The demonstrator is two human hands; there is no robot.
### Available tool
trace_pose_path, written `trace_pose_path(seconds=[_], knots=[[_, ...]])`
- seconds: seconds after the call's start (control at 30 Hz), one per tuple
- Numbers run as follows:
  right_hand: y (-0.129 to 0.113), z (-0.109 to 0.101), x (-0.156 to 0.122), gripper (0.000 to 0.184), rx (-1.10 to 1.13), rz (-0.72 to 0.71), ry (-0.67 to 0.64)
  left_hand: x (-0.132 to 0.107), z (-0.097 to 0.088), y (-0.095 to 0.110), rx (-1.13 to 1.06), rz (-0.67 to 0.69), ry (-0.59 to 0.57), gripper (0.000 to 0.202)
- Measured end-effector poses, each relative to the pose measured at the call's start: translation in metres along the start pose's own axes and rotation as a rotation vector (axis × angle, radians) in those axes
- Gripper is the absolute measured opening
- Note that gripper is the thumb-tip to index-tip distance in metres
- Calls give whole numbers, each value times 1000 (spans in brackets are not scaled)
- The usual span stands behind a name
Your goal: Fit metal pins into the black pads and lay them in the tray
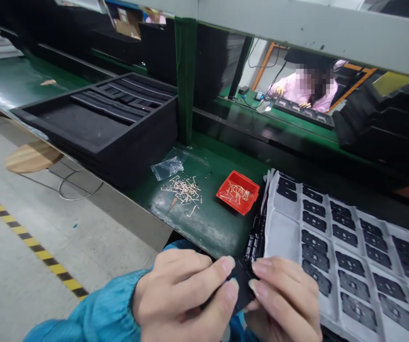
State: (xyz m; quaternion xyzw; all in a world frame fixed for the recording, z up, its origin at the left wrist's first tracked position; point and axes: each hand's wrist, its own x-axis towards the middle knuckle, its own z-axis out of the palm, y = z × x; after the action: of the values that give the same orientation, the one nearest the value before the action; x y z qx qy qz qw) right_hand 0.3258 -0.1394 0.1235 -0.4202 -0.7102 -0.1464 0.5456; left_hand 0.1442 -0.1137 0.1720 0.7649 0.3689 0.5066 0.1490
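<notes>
Between my two hands is a small black plastic part (242,287), partly covered by the fingers. My left hand (186,289) grips its left side with thumb and fingers. On the other side my right hand (284,294) pinches its right edge. A tray of black plates (354,237) in white pockets lies just right of my right hand. Ahead on the green bench is a red bin (247,205) with thin, bent, light-coloured pieces inside. A loose pile of similar bent pieces (185,189) lies left of the bin.
A clear plastic bag (167,167) lies behind the pile. Deep black foam trays (118,142) are stacked at the left. A green post (186,80) rises from the bench. Behind the divider sits a co-worker in pink (290,85). A wooden stool (33,156) stands beside the bench.
</notes>
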Motion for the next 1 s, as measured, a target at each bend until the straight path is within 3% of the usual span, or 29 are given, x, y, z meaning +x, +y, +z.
trace_pose_path(seconds=[0.07, 0.17, 0.23, 0.33, 0.43, 0.5, 0.6, 0.7, 0.8, 1.0], knots=[[0, -4, 3, 21, 6, -102, 13, -2, 6, -4, -20, 77, 24, 11], [3, -6, 3, 23, -31, -192, -11, -12, 11, -11, -138, 215, -93, 12], [6, -1, -4, 20, -16, -105, -56, -21, 8, -19, -188, 162, -246, 13], [12, 18, -28, 23, 108, 97, -84, -16, 3, -47, -116, -65, -377, 19], [17, 42, -64, 27, 104, 302, -175, 35, 22, -104, 21, -312, -451, 21], [22, 58, -86, 25, 150, 600, -243, 91, 54, -149, 101, -382, -419, 16], [31, 79, -105, 16, 259, 660, -329, 176, 118, -204, 111, -383, -496, 28], [39, 95, -113, 28, 310, 704, -359, 221, 164, -239, 93, -306, -618, 33], [45, 104, -119, 33, 336, 772, -362, 217, 169, -269, 82, -191, -746, 34], [52, 113, -126, 42, 376, 874, -369, 159, 146, -316, 38, 62, -995, 31]])
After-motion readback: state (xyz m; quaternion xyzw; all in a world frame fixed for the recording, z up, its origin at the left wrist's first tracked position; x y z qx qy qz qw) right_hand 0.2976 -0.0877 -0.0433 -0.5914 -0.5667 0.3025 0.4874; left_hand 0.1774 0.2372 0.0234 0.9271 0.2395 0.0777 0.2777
